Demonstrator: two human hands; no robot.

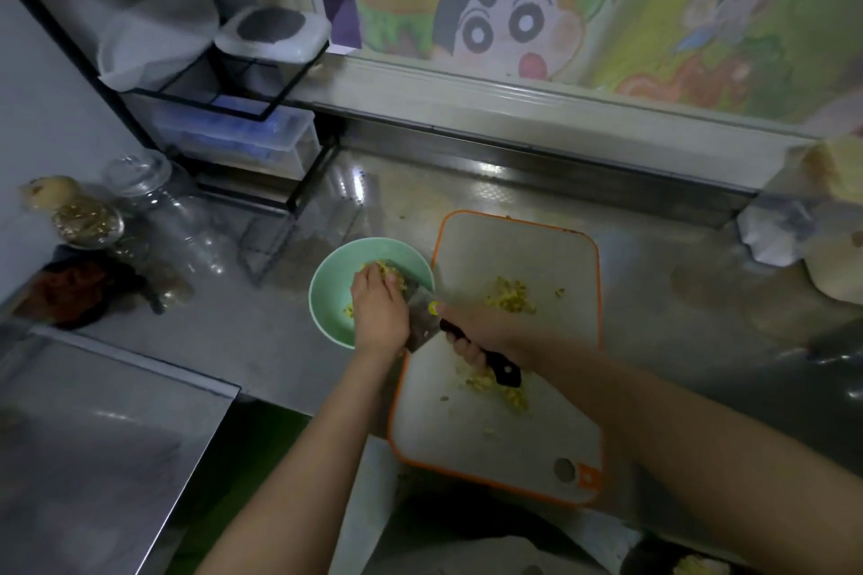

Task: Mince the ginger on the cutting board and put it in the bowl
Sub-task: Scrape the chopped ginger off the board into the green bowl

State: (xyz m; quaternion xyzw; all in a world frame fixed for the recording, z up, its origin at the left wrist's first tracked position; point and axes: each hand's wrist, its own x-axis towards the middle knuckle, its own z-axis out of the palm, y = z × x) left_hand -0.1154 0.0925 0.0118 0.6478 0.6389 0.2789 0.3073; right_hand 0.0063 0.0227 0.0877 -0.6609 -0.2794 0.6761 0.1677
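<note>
landmark: cutting board point(513, 247), pale with an orange rim, lying flat on the steel counter point(654, 275)
bowl point(327, 294): pale green, just left of the board's far left corner, rim close to the board edge; touching or not, cannot tell
knife point(422, 313): broad blade reaches off the board's left edge and over the bowl's right rim; black handle lies back over the board
right hand point(476, 336): above the board's left half, fingers wrapped round the knife handle
left hand point(380, 313): left of the board, over the bowl, palm down, fingers fairly straight, tips resting on the ginger at the blade; grips nothing
minced ginger point(511, 296): one yellow heap mid-board, a second smeared patch nearer the person, under the handle end; more sits inside the bowl at the fingertips, with a few bits on the bowl's floor
wire rack point(261, 107): black, far left of the board, holding plastic boxes
glass jars point(140, 182): left of the rack
cartoon wall panel point(504, 19): behind the board
</note>
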